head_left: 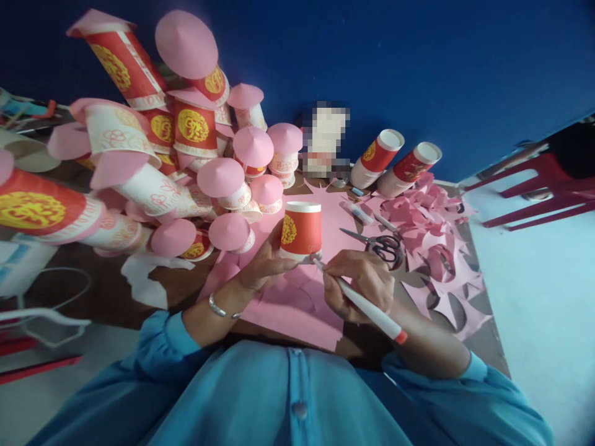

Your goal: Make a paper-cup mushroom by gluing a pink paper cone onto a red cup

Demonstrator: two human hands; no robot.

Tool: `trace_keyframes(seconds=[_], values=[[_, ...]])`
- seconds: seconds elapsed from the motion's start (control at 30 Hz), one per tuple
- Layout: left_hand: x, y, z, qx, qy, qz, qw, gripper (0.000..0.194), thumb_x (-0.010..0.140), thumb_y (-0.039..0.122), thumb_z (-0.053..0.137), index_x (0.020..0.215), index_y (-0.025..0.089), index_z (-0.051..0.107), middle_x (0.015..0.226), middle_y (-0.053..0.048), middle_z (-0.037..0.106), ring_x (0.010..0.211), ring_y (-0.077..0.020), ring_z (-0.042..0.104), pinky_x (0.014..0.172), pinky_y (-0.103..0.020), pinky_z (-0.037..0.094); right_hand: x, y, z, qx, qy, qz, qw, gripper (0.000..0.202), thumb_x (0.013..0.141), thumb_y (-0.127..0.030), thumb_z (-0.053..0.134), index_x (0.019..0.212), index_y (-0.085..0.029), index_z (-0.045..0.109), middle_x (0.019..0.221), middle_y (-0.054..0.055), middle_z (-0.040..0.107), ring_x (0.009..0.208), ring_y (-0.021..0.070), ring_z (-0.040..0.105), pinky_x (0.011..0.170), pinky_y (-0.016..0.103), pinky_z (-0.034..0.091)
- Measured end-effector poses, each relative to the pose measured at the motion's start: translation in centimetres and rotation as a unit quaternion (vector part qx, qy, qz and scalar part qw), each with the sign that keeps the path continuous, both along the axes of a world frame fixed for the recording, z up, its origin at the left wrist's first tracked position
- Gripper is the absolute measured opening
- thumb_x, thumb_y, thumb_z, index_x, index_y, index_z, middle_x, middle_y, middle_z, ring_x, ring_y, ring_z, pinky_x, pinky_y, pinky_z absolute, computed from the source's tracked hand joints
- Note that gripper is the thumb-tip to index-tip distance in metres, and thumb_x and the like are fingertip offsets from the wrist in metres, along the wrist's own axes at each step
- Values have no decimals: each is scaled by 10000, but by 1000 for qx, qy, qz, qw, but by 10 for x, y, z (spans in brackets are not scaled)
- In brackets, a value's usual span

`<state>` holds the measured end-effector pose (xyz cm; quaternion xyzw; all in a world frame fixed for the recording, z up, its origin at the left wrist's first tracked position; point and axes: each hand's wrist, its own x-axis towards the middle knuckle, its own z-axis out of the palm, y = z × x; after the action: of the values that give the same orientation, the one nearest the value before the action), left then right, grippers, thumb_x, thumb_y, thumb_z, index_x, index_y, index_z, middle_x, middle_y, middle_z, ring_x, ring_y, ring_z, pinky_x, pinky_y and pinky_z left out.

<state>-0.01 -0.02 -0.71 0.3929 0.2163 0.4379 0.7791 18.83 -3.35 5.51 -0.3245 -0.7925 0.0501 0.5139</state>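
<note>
My left fingers [277, 267] hold the red paper cup [305, 230] by its lower part, straight ahead at twelve o'clock; my right fingers [348, 265] grip a white pen [369, 307], its tip close to the cup's lower edge. From the cup, scissors [372, 241] lie at three o'clock, pink-topped cups [195, 129] crowd at ten.

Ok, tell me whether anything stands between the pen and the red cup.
Nothing visible does: the right hand holds the pen with its tip close by the lower edge of the red cup. The left hand holds the cup's left side.
</note>
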Motion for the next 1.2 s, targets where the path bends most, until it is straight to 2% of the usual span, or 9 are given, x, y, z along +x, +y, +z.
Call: trace_keyframes(seconds=[0.3, 0.57, 0.67, 0.8, 0.97, 1.2], values=[[1, 1, 1, 10, -4, 8, 1000, 759, 766, 233, 823, 1445, 409, 533, 1299, 28, 716, 1343, -341, 611, 1034, -479, 562, 1, 2, 1, 25, -21, -11, 999, 200, 847, -76, 605, 998, -207, 584, 678, -1, 688, 546, 151, 686, 513, 246, 564], [3, 2, 1, -1, -9, 5, 1000, 867, 727, 320, 862, 1497, 424, 479, 1305, -31, 716, 1257, -346, 672, 1033, -543, 568, -1, 6, -2, 33, -1, -26, 999, 201, 852, -81, 605, 1002, -214, 589, 686, -1, 709, 550, 148, 695, 528, 232, 564], [2, 1, 0, -1, -12, 6, 1000, 805, 734, 300, 851, 1458, 424, 521, 1328, -23, 700, 1230, -339, 685, 1013, -534, 582, 0, 6, -1, 30, -11, -23, 999, 207, 848, -75, 606, 1005, -209, 584, 699, 0, 709, 559, 145, 697, 529, 228, 561], [1, 2, 0, 8, 0, 7, 1000, 691, 761, 247, 821, 1390, 393, 575, 1305, -25, 703, 1217, -315, 687, 1017, -507, 584, -1, 7, -2, 30, -10, -34, 999, 199, 856, -89, 603, 1006, -218, 588, 700, -12, 709, 557, 147, 698, 531, 236, 570], [1, 1, 4, 1, -9, 0, 1000, 712, 745, 252, 825, 1400, 343, 560, 1338, -52, 687, 1271, -326, 651, 1079, -540, 533, -1, 7, 0, 35, -23, -50, 998, 204, 866, -90, 606, 1017, -224, 588, 699, -18, 716, 567, 148, 709, 530, 234, 567], [0, 0, 3, -9, -1, -8, 1000, 763, 727, 266, 852, 1416, 347, 536, 1361, -58, 668, 1306, -346, 623, 1086, -523, 516, 0, 7, 1, 29, -23, -47, 998, 179, 883, -97, 617, 1008, -220, 578, 715, -3, 716, 587, 147, 715, 549, 229, 575]])
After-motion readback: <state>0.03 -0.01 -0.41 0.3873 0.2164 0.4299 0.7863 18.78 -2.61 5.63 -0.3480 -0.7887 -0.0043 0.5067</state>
